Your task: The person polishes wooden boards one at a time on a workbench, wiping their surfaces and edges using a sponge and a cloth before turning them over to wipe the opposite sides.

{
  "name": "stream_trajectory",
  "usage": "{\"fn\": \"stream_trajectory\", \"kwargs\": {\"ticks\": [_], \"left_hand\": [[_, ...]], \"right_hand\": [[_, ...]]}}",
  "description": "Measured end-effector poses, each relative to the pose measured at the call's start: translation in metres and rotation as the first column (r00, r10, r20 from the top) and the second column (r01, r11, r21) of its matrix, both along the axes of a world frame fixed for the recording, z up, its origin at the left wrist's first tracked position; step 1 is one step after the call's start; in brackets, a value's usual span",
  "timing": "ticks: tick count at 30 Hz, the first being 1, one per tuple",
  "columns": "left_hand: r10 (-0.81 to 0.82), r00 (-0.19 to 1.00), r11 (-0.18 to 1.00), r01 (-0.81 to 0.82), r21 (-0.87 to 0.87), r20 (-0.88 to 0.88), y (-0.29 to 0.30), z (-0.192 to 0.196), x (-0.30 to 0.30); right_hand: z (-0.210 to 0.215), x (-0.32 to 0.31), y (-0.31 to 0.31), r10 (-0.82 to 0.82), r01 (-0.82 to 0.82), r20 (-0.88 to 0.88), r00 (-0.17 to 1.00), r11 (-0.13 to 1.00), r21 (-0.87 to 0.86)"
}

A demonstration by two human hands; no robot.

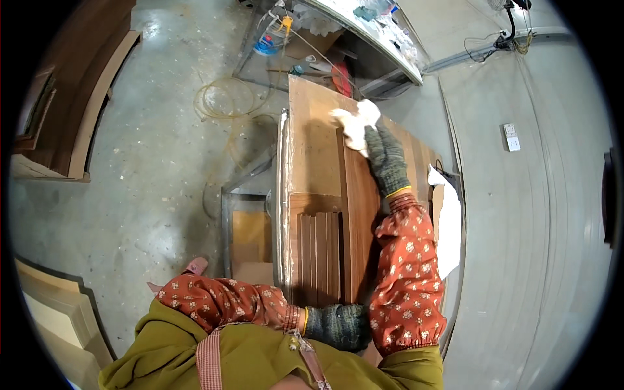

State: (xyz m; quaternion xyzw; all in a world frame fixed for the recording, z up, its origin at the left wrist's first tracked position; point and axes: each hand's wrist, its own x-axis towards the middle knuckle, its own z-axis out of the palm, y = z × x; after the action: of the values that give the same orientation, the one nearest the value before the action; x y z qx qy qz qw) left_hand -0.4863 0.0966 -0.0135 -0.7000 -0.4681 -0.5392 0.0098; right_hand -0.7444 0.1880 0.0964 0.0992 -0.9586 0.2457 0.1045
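A long brown wood-grain board [359, 214] lies lengthwise on the workbench [315, 140]. My right hand [388, 159], in a dark grey knitted glove, is stretched out to the board's far end. Its fingers are closed on a crumpled white cloth [356, 127], which touches that end. Close to my body, my left hand [338, 328], gloved the same way, is wrapped round the board's near end; its fingertips are partly hidden. Several narrow brown strips [318, 253] lie side by side just left of the board.
A cluttered metal-framed table [390, 65] stands beyond the bench. Yellowish hose [227, 97] coils on the floor to the left. Brown panels [84, 84] stand far left, pale boards [62, 312] lower left. A grey wall [513, 214] with an outlet runs along the right.
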Motion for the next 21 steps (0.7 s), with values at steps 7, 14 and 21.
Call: {"fn": "stream_trajectory", "kwargs": {"ticks": [7, 14, 21], "left_hand": [[0.259, 0.962, 0.95, -0.238, 0.2, -0.084, -0.023, 0.019, -0.008], [0.221, 0.971, 0.932, -0.238, 0.274, 0.092, -0.027, 0.021, 0.001], [0.254, 0.963, 0.953, -0.232, 0.197, -0.093, -0.042, 0.024, -0.021]], "right_hand": [[0.019, 0.1, -0.03, 0.449, -0.451, 0.07, 0.891, 0.853, 0.263], [0.014, 0.059, -0.056, 0.342, -0.293, -0.075, 0.937, 0.884, 0.363], [0.028, 0.139, -0.058, 0.367, -0.35, 0.011, 0.93, 0.879, 0.324]]}}
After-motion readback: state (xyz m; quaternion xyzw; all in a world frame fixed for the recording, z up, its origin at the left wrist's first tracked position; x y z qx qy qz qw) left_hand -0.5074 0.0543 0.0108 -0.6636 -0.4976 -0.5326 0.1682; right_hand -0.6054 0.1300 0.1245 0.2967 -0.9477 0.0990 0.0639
